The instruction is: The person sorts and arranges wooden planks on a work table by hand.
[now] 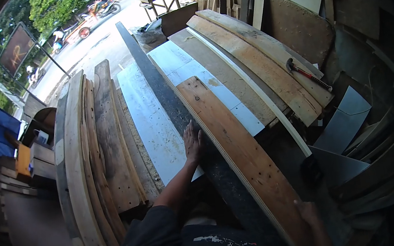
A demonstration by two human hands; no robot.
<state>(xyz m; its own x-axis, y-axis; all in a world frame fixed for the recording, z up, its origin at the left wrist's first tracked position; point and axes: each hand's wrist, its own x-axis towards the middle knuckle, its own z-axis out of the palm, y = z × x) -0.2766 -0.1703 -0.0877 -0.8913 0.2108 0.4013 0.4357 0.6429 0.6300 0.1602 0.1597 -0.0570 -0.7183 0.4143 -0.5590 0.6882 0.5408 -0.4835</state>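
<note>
A long black board (153,84) runs from the upper middle down towards my body. Beside it on the right lies a brown plank (239,142) with dark knots and holes. My left hand (193,143) rests on the black board's left side near its middle, fingers stretched out and pointing away from me. At the near right edge of the brown plank is my right hand (308,211), touching its side; its fingers are dim and partly hidden. Under the boards lie pale blue-white panels (150,119).
Stacked planks (84,166) stand on the left. A hammer (306,74) lies on wide boards (259,66) at the right, near a narrow white strip (257,93). Leaning sheets (302,21) fill the back right. Motorcycles (106,7) are on the road beyond.
</note>
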